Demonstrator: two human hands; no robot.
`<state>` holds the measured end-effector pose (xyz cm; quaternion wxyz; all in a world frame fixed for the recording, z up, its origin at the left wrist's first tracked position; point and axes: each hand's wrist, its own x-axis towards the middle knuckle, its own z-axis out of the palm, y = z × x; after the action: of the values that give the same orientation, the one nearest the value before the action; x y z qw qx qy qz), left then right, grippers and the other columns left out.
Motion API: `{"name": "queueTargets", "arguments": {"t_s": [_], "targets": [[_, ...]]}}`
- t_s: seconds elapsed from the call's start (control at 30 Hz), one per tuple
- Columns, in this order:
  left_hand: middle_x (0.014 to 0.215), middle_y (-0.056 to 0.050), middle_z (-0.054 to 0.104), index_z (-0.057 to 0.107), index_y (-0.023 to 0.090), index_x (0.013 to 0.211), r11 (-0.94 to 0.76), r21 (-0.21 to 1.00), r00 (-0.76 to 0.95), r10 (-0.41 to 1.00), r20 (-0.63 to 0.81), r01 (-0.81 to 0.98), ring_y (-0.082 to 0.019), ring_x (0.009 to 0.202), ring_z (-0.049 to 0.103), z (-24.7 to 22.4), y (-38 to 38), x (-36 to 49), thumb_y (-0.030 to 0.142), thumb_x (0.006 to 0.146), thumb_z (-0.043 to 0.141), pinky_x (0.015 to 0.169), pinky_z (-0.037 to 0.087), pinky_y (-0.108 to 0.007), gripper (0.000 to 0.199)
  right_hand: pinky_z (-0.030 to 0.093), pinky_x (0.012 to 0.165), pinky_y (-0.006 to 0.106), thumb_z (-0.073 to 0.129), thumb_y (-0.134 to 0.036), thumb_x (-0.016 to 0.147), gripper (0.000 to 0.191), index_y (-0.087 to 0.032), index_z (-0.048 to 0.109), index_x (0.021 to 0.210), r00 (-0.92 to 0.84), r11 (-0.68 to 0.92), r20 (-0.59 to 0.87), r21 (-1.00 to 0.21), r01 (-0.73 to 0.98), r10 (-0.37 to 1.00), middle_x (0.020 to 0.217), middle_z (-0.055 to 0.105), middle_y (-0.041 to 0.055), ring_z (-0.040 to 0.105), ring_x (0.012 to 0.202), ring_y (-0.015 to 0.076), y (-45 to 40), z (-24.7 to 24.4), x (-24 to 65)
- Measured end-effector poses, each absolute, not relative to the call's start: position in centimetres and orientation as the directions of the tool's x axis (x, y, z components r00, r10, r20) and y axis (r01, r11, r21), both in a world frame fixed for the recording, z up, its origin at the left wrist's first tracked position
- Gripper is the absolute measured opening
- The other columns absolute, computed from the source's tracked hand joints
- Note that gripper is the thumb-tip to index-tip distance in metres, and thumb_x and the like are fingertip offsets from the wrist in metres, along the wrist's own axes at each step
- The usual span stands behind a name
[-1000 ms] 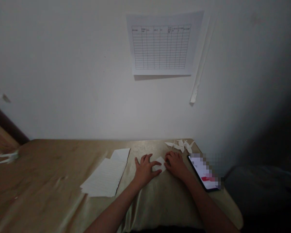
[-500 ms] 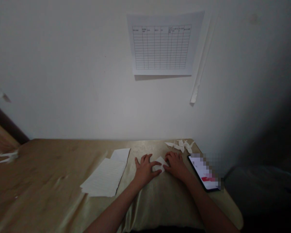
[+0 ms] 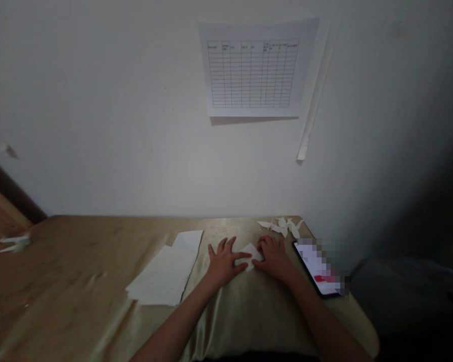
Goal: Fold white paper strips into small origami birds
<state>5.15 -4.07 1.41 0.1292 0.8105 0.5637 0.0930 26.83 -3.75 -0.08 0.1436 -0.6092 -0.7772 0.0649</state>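
A small folded piece of white paper (image 3: 251, 248) lies on the cloth-covered table between my hands. My left hand (image 3: 225, 261) is open, its fingers spread wide; the index finger reaches over the paper's left part and the thumb lies by its lower edge. On the right side of the paper, my right hand (image 3: 274, 255) keeps hold with thumb and bent fingers, which partly hide that edge. Just beyond this hand, several folded white paper shapes (image 3: 283, 226), like paper cranes, lie close together near the far edge.
Lined paper sheets (image 3: 164, 276) are stacked left of my left hand. A phone (image 3: 317, 269) with a lit screen lies at the table's right edge. White scraps (image 3: 13, 244) sit far left. Behind the table (image 3: 79, 281), a printed chart (image 3: 252, 75) hangs on the wall.
My left hand has slid slightly left, its index finger stretching straighter across the paper. The right hand and the other things stay nearly where they were.
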Motion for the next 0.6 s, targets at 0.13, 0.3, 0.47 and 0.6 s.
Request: {"name": "queueTargets", "arguments": {"t_s": [0.13,0.3,0.47,0.6], "targets": [[0.174,0.0,0.037,0.07,0.061,0.129,-0.319,0.311,0.339,0.941,-0.01,0.895,-0.043,0.163,0.023,1.81,-4.25,5.3,0.056,0.094,0.073,0.12,0.007,-0.086,0.036,0.026,0.123,0.064,0.075,-0.051,0.084,0.041,-0.021,0.067,0.11,-0.199,0.227,0.12,-0.302,0.926,0.973,0.139,0.063,0.0135,0.055,0.132,0.0348,-4.01,0.32,26.59],[0.175,0.0,0.036,0.07,0.061,0.13,-0.317,0.306,0.34,0.94,-0.021,0.898,-0.043,0.163,0.022,1.89,-4.24,5.23,0.055,0.095,0.072,0.12,0.005,-0.086,0.035,0.022,0.124,0.066,0.075,-0.057,0.083,0.048,-0.022,0.066,0.115,-0.201,0.221,0.099,-0.297,0.929,0.975,0.138,0.062,0.0137,0.053,0.134,0.0363,-4.33,0.82,26.38],[0.173,0.0,0.039,0.071,0.06,0.129,-0.328,0.313,0.345,0.939,0.0,0.891,-0.044,0.162,0.024,1.82,-4.3,5.22,0.051,0.095,0.074,0.12,0.006,-0.086,0.035,0.021,0.124,0.067,0.077,-0.061,0.08,0.055,-0.023,0.064,0.117,-0.208,0.227,0.095,-0.285,0.931,0.973,0.14,0.06,0.0152,0.05,0.138,0.0389,-4.39,0.58,26.27],[0.17,-0.002,0.044,0.072,0.058,0.128,-0.34,0.318,0.352,0.936,0.019,0.885,-0.044,0.16,0.028,1.56,-4.26,5.15,0.049,0.094,0.075,0.12,0.007,-0.087,0.035,0.024,0.122,0.068,0.084,-0.068,0.071,0.069,-0.024,0.063,0.119,-0.203,0.216,0.076,-0.305,0.927,0.976,0.139,0.06,0.0137,0.051,0.136,0.0388,-4.26,0.38,26.25]]}}
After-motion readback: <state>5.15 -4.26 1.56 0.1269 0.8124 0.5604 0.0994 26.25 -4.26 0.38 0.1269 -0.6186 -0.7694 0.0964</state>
